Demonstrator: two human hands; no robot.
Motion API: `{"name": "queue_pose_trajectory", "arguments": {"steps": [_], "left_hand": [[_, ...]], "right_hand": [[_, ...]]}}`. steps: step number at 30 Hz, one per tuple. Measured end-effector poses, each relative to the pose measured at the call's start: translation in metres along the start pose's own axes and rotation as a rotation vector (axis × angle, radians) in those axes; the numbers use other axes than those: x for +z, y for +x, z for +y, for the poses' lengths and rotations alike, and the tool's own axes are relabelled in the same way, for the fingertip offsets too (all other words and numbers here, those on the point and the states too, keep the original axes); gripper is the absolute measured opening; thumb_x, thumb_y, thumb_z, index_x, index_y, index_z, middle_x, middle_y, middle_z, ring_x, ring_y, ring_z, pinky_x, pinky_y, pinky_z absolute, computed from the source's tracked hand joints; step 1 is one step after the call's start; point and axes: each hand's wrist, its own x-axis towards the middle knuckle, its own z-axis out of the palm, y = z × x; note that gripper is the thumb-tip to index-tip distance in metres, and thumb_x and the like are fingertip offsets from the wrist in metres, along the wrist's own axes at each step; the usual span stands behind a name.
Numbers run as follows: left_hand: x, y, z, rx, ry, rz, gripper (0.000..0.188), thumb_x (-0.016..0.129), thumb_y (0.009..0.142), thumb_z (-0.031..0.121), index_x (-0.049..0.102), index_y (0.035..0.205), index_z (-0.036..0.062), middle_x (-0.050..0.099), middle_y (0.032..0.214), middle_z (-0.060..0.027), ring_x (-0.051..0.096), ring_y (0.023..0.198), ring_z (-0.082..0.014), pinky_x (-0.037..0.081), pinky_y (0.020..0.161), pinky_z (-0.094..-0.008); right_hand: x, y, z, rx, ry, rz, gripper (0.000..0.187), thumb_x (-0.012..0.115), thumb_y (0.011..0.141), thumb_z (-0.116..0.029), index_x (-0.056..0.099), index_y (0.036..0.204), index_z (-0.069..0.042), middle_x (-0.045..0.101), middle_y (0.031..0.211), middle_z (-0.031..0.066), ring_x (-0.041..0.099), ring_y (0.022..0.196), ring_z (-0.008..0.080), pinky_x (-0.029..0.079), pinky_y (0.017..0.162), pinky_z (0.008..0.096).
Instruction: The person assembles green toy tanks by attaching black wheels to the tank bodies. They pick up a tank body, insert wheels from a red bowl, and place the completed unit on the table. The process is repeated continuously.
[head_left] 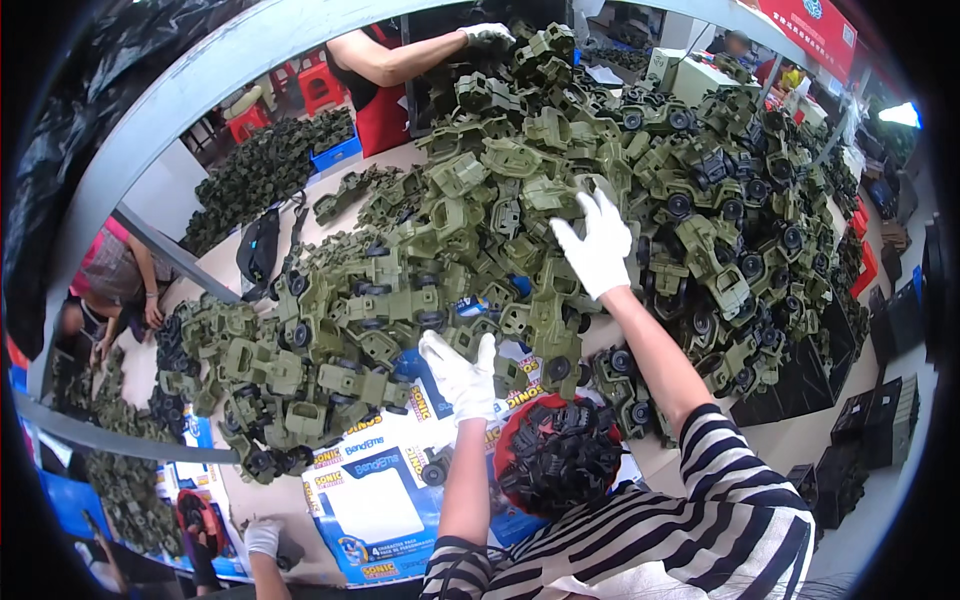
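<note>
A big heap of olive-green plastic toy truck bodies point(520, 160) covers the table, many of them fitted with black wheels. My right hand point(597, 240), in a white glove, reaches into the middle of the heap. Its fingers are spread, near the green bodies. My left hand point(460, 375), also gloved in white, is over the heap's near edge with thumb and fingers apart and nothing visible in it. Between my forearms stands a red bowl point(502, 470) filled with small black parts point(560, 455). Left of it, a toy truck with black wheels point(435, 468) rests on a printed blue-and-white cardboard sheet point(375, 510).
A grey metal frame point(150, 120) arches over the left and top. Across the table a co-worker's gloved hand point(488, 35) touches the heap. Another gloved hand point(264, 537) is at lower left. A black pouch point(260, 245) lies on the far-left tabletop. Dark boxes point(885, 420) stand at right.
</note>
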Motion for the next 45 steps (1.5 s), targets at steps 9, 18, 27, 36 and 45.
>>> {"name": "queue_pose_trajectory", "arguments": {"steps": [9, 18, 27, 36, 45], "left_hand": [[-0.082, -0.010, -0.077, -0.011, -0.311, 0.025, 0.064, 0.068, 0.090, 0.036, 0.047, 0.134, -0.0054, 0.055, 0.130, -0.0253, 0.055, 0.117, -0.0367, 0.043, 0.101, -0.0400], [-0.200, -0.112, -0.170, -0.627, -0.158, -0.469, 0.095, 0.078, 0.079, 0.045, 0.035, 0.143, -0.0111, 0.048, 0.141, -0.0261, 0.053, 0.126, -0.0295, 0.037, 0.108, -0.0329], [-0.127, -0.167, -0.142, -0.850, -0.967, -0.381, 0.041, 0.081, 0.079, 0.012, 0.064, 0.114, -0.0003, 0.070, 0.099, -0.0058, 0.065, 0.088, -0.0121, 0.053, 0.079, -0.0287], [-0.244, -0.180, -0.146, -0.634, 0.226, -0.668, 0.044, 0.072, 0.081, 0.038, 0.068, 0.111, 0.0064, 0.069, 0.100, -0.0175, 0.066, 0.094, -0.0367, 0.052, 0.076, -0.0406], [-0.204, -0.153, -0.156, 0.814, 0.572, -0.813, 0.093, 0.076, 0.067, 0.044, 0.038, 0.145, 0.0107, 0.059, 0.121, -0.0091, 0.042, 0.133, -0.0302, 0.015, 0.119, -0.0525]], "right_hand": [[0.012, -0.046, 0.037, -0.339, -0.076, -0.207, 0.056, 0.063, 0.086, -0.053, 0.064, 0.122, -0.011, 0.056, 0.133, 0.0186, 0.050, 0.126, 0.0359, 0.038, 0.103, 0.0508], [-0.035, -0.096, -0.008, -0.454, 0.270, -0.211, 0.032, 0.074, 0.085, -0.024, 0.069, 0.112, -0.008, 0.063, 0.123, 0.0191, 0.061, 0.111, 0.0343, 0.049, 0.097, 0.0398], [-0.062, -0.162, -0.021, -0.158, 0.364, -0.716, 0.026, 0.066, 0.089, -0.023, 0.069, 0.110, -0.007, 0.067, 0.115, 0.0164, 0.065, 0.107, 0.0320, 0.050, 0.092, 0.0355], [-0.093, -0.204, 0.025, -0.183, 0.302, -0.807, 0.022, 0.066, 0.089, -0.018, 0.070, 0.107, -0.005, 0.069, 0.108, 0.0161, 0.067, 0.102, 0.0285, 0.051, 0.092, 0.0352], [-0.085, -0.268, -0.092, -0.641, 0.177, -1.321, 0.046, 0.062, 0.087, -0.039, 0.062, 0.123, -0.010, 0.065, 0.119, 0.0149, 0.061, 0.111, 0.0335, 0.046, 0.097, 0.0416]]}}
